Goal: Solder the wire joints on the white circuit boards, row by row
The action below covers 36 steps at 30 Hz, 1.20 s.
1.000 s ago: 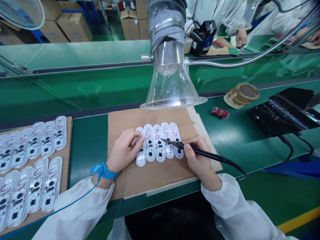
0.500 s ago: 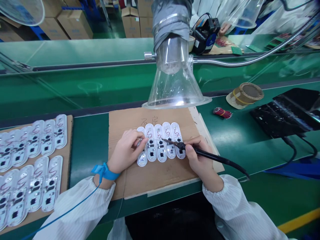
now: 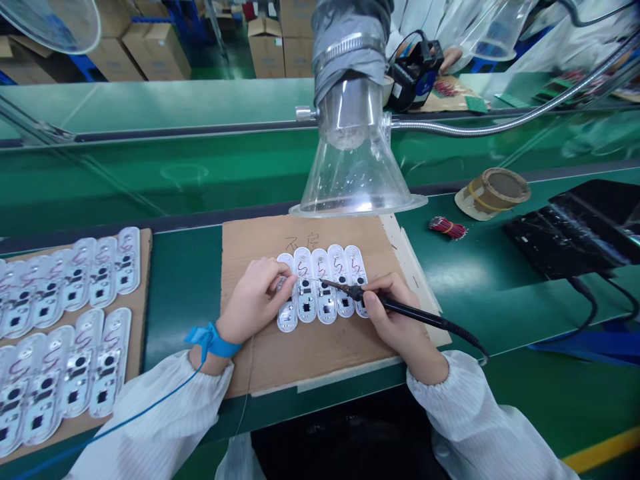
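My right hand (image 3: 395, 317) grips a black soldering iron (image 3: 420, 313), its tip over the middle of a white oval casing (image 3: 327, 310). That casing is one of several set side by side, each with a small circuit board and red wires. Pinched in my left hand (image 3: 260, 290) is a thin solder wire (image 3: 249, 377), which trails down past my wrist; its end reaches toward the iron's tip. My left fingers partly cover the leftmost casing (image 3: 287, 320). Underneath lies a cardboard sheet (image 3: 280, 367). Whether the tip touches the board I cannot tell.
A clear fume hood (image 3: 357, 173) hangs above the casings. More casings lie on a cardboard sheet (image 3: 143, 320) at left. To the right are a bundle of red wires (image 3: 449, 228), a round container (image 3: 493, 193) and a black device (image 3: 565, 230). A co-worker's hand (image 3: 451, 60) shows across the bench.
The iron's tip has shifted slightly left relative to the casings, along with my right hand. My left hand keeps its place by the leftmost casing. The whole view has shifted a little.
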Tool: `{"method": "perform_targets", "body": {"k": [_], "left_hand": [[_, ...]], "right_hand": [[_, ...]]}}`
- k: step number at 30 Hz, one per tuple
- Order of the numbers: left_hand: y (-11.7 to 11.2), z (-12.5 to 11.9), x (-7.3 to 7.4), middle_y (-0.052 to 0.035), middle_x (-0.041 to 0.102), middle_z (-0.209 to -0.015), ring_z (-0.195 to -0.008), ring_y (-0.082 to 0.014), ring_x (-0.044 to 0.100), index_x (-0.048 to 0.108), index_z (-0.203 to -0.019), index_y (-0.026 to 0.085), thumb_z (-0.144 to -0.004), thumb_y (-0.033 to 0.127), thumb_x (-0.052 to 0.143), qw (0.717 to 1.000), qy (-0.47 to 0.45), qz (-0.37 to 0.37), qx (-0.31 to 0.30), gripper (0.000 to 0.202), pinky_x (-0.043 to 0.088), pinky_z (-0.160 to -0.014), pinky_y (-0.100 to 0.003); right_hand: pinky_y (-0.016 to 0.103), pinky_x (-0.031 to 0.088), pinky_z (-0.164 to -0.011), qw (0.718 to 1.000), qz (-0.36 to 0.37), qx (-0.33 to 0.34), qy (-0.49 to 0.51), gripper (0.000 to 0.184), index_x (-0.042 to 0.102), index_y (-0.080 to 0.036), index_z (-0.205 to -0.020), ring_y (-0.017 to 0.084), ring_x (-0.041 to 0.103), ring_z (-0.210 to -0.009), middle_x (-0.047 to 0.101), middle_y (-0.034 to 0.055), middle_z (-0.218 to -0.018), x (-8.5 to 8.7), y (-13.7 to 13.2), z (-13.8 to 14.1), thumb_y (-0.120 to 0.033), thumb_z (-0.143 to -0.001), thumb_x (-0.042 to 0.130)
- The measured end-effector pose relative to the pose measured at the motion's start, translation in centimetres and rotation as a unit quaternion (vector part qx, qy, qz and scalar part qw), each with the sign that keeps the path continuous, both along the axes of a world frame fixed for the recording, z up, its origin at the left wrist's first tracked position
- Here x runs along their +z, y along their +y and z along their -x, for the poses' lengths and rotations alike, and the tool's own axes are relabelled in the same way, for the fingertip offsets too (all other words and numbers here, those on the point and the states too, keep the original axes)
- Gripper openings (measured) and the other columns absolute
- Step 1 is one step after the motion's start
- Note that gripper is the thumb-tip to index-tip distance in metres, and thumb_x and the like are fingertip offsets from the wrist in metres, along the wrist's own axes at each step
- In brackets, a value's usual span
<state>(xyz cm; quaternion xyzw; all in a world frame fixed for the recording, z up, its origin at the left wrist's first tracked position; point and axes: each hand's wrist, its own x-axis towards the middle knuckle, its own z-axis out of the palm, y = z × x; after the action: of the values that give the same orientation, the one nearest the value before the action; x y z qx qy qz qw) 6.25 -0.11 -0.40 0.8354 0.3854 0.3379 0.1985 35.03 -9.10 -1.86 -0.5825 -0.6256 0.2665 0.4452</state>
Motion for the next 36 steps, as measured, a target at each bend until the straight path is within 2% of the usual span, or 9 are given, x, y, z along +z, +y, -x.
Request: {"method": "perform_targets", "body": {"k": [3, 5, 7, 9, 11, 14, 17, 24, 36], "left_hand": [[0.1, 0.9, 0.5, 0.0008, 0.061, -0.080, -0.074, -0.0193, 0.059, 0.066, -0.098, 0.024, -0.108, 0.021, 0.060, 0.999, -0.011, 0.030, 0.007, 0.012, 0.047, -0.073, -0.034], [0.4, 1.8, 0.9, -0.0023, 0.071, -0.090, -0.078, -0.0195, 0.064, 0.069, -0.104, 0.024, -0.109, 0.024, 0.058, 0.994, -0.046, 0.085, 0.045, 0.013, 0.049, -0.073, -0.034], [0.8, 2.7, 0.9, -0.0033, 0.075, -0.094, -0.074, -0.0182, 0.064, 0.072, -0.108, 0.023, -0.109, 0.030, 0.060, 0.982, -0.088, 0.146, 0.085, 0.014, 0.049, -0.068, -0.033], [1.2, 3.2, 0.8, -0.0034, 0.076, -0.092, -0.069, -0.0170, 0.061, 0.074, -0.105, 0.023, -0.107, 0.035, 0.065, 0.974, -0.110, 0.176, 0.095, 0.016, 0.048, -0.064, -0.032], [1.3, 3.3, 0.5, -0.0018, 0.072, -0.084, -0.066, -0.0160, 0.056, 0.075, -0.098, 0.022, -0.103, 0.036, 0.068, 0.975, -0.108, 0.175, 0.086, 0.016, 0.046, -0.062, -0.030], [1.1, 3.0, 0.2, 0.0060, 0.049, -0.065, -0.058, -0.0135, 0.044, 0.071, -0.093, 0.022, -0.099, 0.032, 0.069, 0.978, -0.103, 0.159, 0.084, 0.011, 0.041, -0.059, -0.027], [0.8, 2.6, 0.0, 0.0098, 0.037, -0.063, -0.055, -0.0118, 0.040, 0.067, -0.093, 0.023, -0.099, 0.030, 0.069, 0.981, -0.094, 0.152, 0.078, 0.009, 0.038, -0.058, -0.026], [0.8, 2.6, -0.1, 0.0109, 0.037, -0.062, -0.054, -0.0114, 0.040, 0.064, -0.093, 0.023, -0.101, 0.030, 0.066, 0.986, -0.072, 0.140, 0.059, 0.010, 0.036, -0.057, -0.025], [0.7, 2.6, -0.2, 0.0099, 0.039, -0.065, -0.056, -0.0111, 0.044, 0.066, -0.094, 0.022, -0.104, 0.026, 0.067, 0.994, -0.046, 0.095, 0.027, 0.010, 0.037, -0.058, -0.024]], "right_hand": [[0.033, 0.056, -0.062, 1.000, -0.007, -0.005, 0.007, 0.019, 0.071, -0.028, -0.104, 0.020, 0.072, -0.072, 0.076, 0.0019, -0.088, 0.3, 0.0, -0.1, -0.046, -0.111, 0.071], [0.033, 0.055, -0.060, 0.999, -0.030, -0.018, 0.025, 0.021, 0.071, -0.028, -0.104, 0.019, 0.070, -0.068, 0.075, 0.0014, -0.086, 0.7, 0.1, 0.1, -0.047, -0.111, 0.070], [0.032, 0.054, -0.058, 0.997, -0.057, -0.036, 0.043, 0.022, 0.070, -0.028, -0.102, 0.018, 0.067, -0.064, 0.073, 0.0006, -0.083, 1.1, 0.4, 0.7, -0.048, -0.112, 0.068], [0.031, 0.053, -0.057, 0.995, -0.074, -0.047, 0.050, 0.024, 0.068, -0.027, -0.099, 0.017, 0.066, -0.063, 0.072, -0.0001, -0.080, 1.3, 0.7, 1.6, -0.047, -0.113, 0.066], [0.031, 0.052, -0.057, 0.995, -0.074, -0.045, 0.044, 0.024, 0.067, -0.027, -0.097, 0.017, 0.066, -0.062, 0.071, -0.0007, -0.078, 1.2, 1.1, 2.5, -0.046, -0.112, 0.066], [0.031, 0.051, -0.057, 0.997, -0.065, -0.043, 0.027, 0.025, 0.068, -0.027, -0.096, 0.017, 0.065, -0.061, 0.071, -0.0009, -0.077, 0.7, 1.2, 3.2, -0.046, -0.112, 0.068], [0.032, 0.050, -0.057, 0.997, -0.063, -0.050, 0.021, 0.026, 0.067, -0.026, -0.095, 0.017, 0.065, -0.060, 0.072, -0.0009, -0.076, 0.4, 1.2, 3.3, -0.046, -0.112, 0.067], [0.030, 0.052, -0.060, 0.998, -0.055, -0.035, -0.003, 0.020, 0.069, -0.027, -0.099, 0.017, 0.069, -0.065, 0.074, -0.0013, -0.079, 0.3, 1.2, 3.0, -0.043, -0.111, 0.068], [0.027, 0.050, -0.056, 0.997, -0.072, -0.015, -0.034, 0.016, 0.067, -0.026, -0.097, 0.015, 0.067, -0.060, 0.072, -0.0030, -0.074, 0.7, 1.4, 3.1, -0.036, -0.109, 0.069]]}}
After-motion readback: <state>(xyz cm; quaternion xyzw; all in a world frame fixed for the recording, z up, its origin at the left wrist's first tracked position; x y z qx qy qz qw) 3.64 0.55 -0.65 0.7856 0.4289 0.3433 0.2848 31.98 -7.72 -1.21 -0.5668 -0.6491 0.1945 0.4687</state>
